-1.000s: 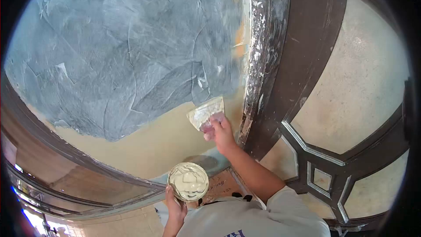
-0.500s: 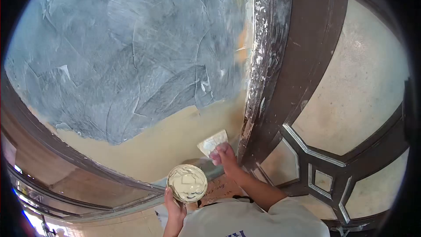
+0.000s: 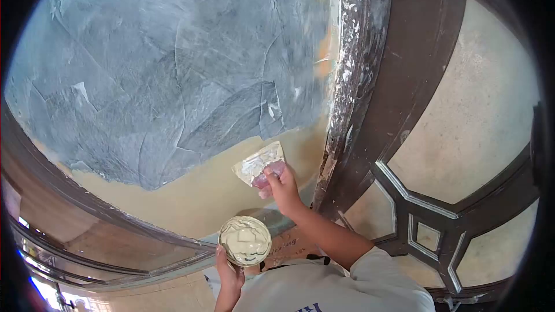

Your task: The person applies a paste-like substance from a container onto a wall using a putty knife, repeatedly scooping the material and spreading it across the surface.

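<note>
My right hand (image 3: 279, 186) grips a putty knife (image 3: 259, 163) by its pinkish handle, thumb pressed on top. Pale filler smears the wide blade, which overlaps the cream wall just below the edge of the grey coating. Lower down, my left hand (image 3: 230, 270) is wrapped round the side of an open round tub (image 3: 245, 241), with some fingers hidden beneath it. Creamy putty with streaks and a squarish mark fills the tub. The wall (image 3: 173, 81) ahead carries rough grey coating above and a bare cream band (image 3: 191, 202) below.
A chipped dark door frame (image 3: 348, 52) runs down the wall's right side, next to a dark panelled door (image 3: 416, 69) with pale inset panels. At the left, a curved brown wooden edge (image 3: 92, 203) borders the wall. Pale floor tiles (image 3: 167, 296) show at the bottom left.
My right hand has moved up and to the left with the putty knife, bringing the blade closer to the grey coating. The tub in my left hand has barely shifted.
</note>
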`<state>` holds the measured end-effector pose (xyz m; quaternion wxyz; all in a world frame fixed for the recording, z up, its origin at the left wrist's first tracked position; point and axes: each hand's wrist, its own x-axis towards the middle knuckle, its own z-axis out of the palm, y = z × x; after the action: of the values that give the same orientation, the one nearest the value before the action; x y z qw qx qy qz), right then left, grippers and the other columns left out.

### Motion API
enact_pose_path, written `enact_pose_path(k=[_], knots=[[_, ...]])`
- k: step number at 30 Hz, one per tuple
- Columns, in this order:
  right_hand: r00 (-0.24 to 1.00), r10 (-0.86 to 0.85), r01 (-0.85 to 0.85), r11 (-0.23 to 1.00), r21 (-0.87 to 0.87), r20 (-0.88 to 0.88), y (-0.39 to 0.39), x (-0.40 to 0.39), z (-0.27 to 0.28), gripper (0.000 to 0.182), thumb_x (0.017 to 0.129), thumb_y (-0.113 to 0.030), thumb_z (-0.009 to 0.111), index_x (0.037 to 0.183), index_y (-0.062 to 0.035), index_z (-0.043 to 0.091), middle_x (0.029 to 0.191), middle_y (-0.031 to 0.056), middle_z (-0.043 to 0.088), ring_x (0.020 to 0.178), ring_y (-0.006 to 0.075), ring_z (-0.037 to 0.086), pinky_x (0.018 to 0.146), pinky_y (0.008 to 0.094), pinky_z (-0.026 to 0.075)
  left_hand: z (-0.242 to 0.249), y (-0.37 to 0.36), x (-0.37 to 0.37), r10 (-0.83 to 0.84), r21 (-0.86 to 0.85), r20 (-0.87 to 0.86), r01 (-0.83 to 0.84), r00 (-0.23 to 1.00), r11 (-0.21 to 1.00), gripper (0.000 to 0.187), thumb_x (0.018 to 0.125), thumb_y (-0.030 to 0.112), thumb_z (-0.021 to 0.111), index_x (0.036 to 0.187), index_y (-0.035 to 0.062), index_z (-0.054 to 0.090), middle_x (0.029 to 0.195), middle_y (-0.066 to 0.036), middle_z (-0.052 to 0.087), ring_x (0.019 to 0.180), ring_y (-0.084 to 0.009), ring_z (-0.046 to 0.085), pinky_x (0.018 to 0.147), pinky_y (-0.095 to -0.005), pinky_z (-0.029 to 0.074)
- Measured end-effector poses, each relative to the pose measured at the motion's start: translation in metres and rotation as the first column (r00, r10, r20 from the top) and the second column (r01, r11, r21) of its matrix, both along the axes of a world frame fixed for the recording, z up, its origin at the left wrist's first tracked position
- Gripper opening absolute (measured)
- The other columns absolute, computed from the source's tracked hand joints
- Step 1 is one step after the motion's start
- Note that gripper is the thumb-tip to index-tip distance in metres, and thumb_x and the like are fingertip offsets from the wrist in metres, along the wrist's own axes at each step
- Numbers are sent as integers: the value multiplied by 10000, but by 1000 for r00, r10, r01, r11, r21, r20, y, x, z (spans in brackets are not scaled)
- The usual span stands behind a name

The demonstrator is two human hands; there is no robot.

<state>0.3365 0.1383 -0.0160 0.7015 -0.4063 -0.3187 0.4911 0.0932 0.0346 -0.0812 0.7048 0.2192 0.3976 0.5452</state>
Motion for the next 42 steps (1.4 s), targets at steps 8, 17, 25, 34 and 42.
enact_pose_path(k=[8,17,25,34,42], knots=[[965,1,62,971,-231,263,-16,64,-372,114,978,-143,558,1046,-86,487,854,107,623,644,159,613,493,285,478,-5,-1,-15,36,-47,-90,-41,995,998,470,1038,358,394,1404,64,417,1362,-123,541,1225,-259,562,969,-404,505],[997,-70,59,975,-213,-43,-40,69,-158,194,999,-260,590,1061,-121,469,796,86,652,512,124,558,420,262,439,3,3,-1,-25,-26,-32,24,999,999,441,1042,313,379,1398,55,416,1378,-125,524,1263,-268,535,1050,-419,455],[987,-156,156,988,5,35,-9,83,9,255,984,-214,588,1134,-48,467,931,100,638,528,141,601,452,261,473,-7,5,13,-43,-13,-5,43,999,999,431,1041,293,406,1406,65,405,1380,-103,521,1264,-239,532,1051,-400,455],[988,123,-141,960,-243,-89,-28,125,-249,203,1007,-257,573,1063,-87,477,744,82,614,509,120,541,437,256,447,-19,-6,11,-40,-51,4,40,999,998,448,1046,321,403,1418,71,402,1390,-100,524,1273,-235,525,1056,-396,451],[981,61,-119,937,-329,-182,-61,104,-222,226,1014,-289,557,904,-98,506,684,96,624,454,144,509,397,271,386,-20,-11,20,-13,-20,-9,13,1000,1000,438,1055,306,378,1420,63,393,1406,-106,504,1276,-246,523,1046,-406,466]])
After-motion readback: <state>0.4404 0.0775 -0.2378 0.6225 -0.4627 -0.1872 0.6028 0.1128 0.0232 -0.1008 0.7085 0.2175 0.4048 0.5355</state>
